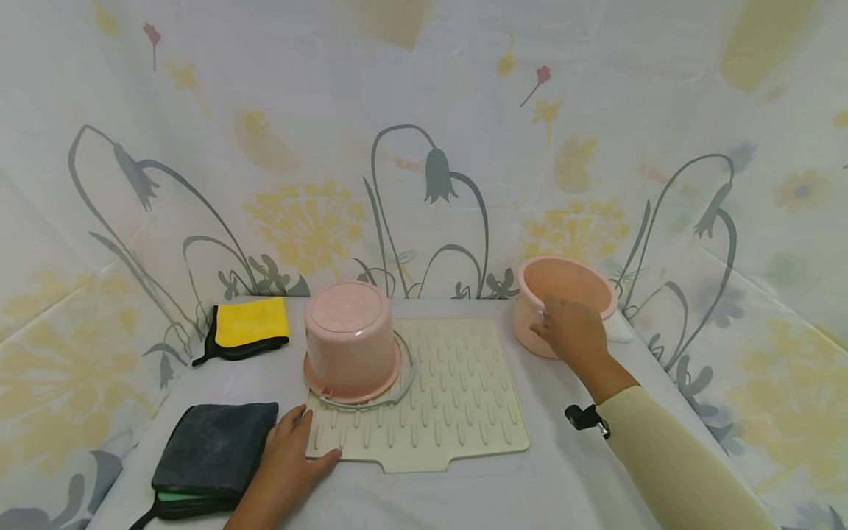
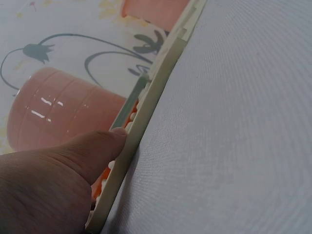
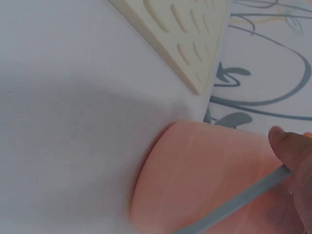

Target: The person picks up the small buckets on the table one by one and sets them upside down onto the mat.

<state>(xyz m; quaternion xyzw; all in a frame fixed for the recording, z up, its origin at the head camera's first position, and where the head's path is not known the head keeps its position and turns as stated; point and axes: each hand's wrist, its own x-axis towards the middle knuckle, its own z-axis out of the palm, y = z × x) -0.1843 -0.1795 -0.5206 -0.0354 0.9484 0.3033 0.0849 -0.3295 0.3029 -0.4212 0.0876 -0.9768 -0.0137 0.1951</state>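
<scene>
An upside-down pink bucket (image 1: 350, 338) stands on the left half of a cream draining mat (image 1: 457, 397) with raised ridges. Its grey handle (image 1: 404, 383) lies around the rim on the mat. My left hand (image 1: 286, 453) rests at the mat's near left corner, thumb (image 2: 105, 151) stretched out on the front edge. To the right of the mat stands a second pink bucket (image 1: 533, 324), upright. My right hand (image 1: 575, 331) grips it at the near rim, where the grey handle (image 3: 239, 201) meets the thumb in the right wrist view. Some of those fingertips are hidden.
A folded dark grey cloth (image 1: 215, 449) lies left of my left hand. Behind it is a yellow cloth (image 1: 252, 324) with black trim. Something white (image 1: 619, 327) lies behind the right bucket. A flower-printed curtain (image 1: 318, 147) closes off the back and sides.
</scene>
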